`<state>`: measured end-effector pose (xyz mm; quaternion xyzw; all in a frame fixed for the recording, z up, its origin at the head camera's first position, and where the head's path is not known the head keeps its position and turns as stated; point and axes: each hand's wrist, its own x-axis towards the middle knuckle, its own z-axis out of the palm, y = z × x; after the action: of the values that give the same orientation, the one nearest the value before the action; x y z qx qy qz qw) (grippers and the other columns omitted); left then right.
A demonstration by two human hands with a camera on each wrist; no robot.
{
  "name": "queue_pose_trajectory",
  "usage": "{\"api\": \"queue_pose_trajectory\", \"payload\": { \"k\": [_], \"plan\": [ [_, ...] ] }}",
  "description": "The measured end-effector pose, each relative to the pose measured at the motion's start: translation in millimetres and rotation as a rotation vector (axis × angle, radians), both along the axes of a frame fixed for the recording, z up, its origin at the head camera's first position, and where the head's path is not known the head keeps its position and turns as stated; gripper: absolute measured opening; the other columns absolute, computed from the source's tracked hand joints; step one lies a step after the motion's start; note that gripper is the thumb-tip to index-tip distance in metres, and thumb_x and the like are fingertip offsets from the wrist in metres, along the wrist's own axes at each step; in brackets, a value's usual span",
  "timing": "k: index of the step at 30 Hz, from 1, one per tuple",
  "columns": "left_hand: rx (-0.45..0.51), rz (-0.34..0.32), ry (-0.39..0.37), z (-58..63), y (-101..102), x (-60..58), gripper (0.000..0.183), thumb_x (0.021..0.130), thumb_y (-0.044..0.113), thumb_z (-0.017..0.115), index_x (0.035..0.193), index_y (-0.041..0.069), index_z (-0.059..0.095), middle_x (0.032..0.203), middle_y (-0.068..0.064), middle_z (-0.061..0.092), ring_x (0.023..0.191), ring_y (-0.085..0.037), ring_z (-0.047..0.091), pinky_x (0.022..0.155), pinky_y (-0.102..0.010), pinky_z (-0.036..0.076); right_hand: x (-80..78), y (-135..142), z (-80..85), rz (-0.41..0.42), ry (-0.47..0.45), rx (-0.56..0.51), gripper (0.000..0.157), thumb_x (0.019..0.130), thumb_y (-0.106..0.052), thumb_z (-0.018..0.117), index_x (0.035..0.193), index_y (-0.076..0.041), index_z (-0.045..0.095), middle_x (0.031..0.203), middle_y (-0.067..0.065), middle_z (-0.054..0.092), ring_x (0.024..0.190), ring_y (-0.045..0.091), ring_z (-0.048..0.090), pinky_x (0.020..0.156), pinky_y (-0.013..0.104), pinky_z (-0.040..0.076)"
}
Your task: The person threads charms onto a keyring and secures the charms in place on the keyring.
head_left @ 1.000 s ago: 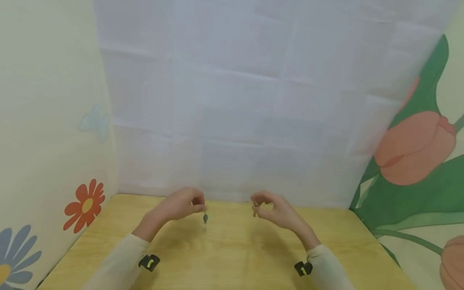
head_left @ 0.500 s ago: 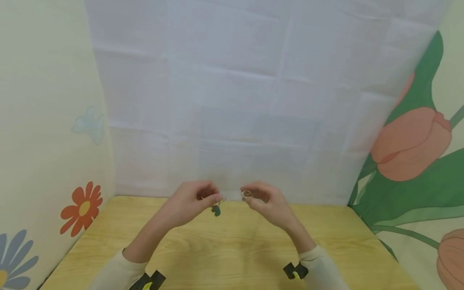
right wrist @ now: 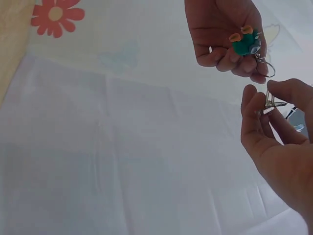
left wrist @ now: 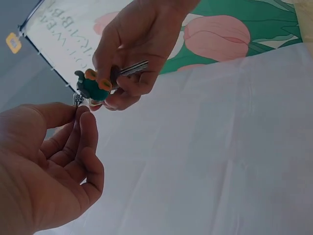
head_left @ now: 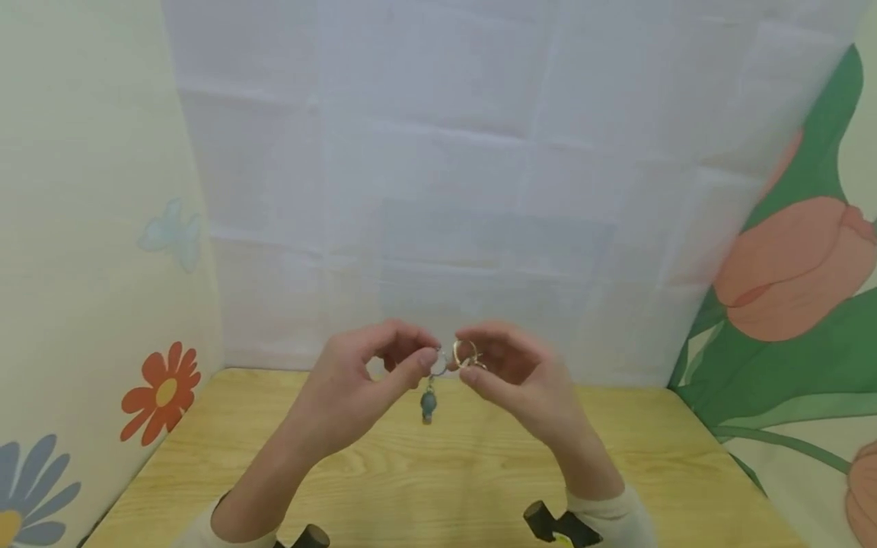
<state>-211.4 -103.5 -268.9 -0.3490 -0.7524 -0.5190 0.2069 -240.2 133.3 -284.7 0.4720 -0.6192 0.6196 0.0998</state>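
My left hand (head_left: 363, 388) pinches the metal ring of a keychain between thumb and fingertips. From that ring hangs a small teal-green figurine charm (head_left: 428, 403); the right wrist view shows its orange feet and the ring (right wrist: 274, 71) standing free of the fingertips. Opposite, my right hand (head_left: 527, 380) holds a gold-toned key ring (head_left: 457, 352) between thumb and fingers. Keys (left wrist: 133, 68) jut out from the right hand in the left wrist view, partly hidden by the fingers. The two rings are raised above the table, close together with a narrow gap in the head view.
Below the hands lies a wooden table (head_left: 438, 487). A white cloth (head_left: 411, 167) hangs behind it. Painted walls with a red flower (head_left: 164, 392) and a pink tulip (head_left: 795, 266) flank the table on both sides.
Both hands have come together toward the middle and risen, bringing the charm and the keys close. The left ring now shows clear of the fingertips, with the charm dangling below it.
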Motion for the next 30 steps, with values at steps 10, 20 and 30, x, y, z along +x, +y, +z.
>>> {"api": "queue_pose_trajectory", "payload": {
  "k": [10,20,30],
  "plan": [
    [0.077,0.023,0.042,12.2,2.1,15.8,0.011,0.098,0.017,0.073,0.106,0.023,0.075,0.085,0.012,0.072,0.076,-0.013,0.062,0.072,-0.030,0.050,24.2,-4.4,19.3,-0.145,0.259,-0.059,0.036,0.085,0.015,0.072,0.121,0.011,0.065,0.101,0.019,0.063,0.087,0.027,0.062,0.071,0.032,0.056],
    [0.075,0.058,0.095,13.5,6.6,22.8,0.016,0.095,0.010,0.073,0.102,0.023,0.076,0.073,0.015,0.065,0.066,-0.011,0.059,0.070,-0.030,0.048,31.5,-8.4,23.5,-0.161,0.414,-0.071,0.036,0.084,0.012,0.073,0.119,0.008,0.066,0.097,0.015,0.063,0.079,0.021,0.058,0.064,0.027,0.052],
    [0.067,0.048,0.034,11.4,8.5,22.4,0.011,0.096,0.014,0.074,0.097,0.025,0.075,0.075,0.016,0.068,0.064,-0.011,0.060,0.068,-0.031,0.049,35.4,-11.0,24.1,-0.156,0.442,-0.054,0.027,0.087,0.009,0.076,0.111,0.009,0.064,0.095,0.016,0.062,0.075,0.018,0.057,0.060,0.026,0.051]
  ]
}}
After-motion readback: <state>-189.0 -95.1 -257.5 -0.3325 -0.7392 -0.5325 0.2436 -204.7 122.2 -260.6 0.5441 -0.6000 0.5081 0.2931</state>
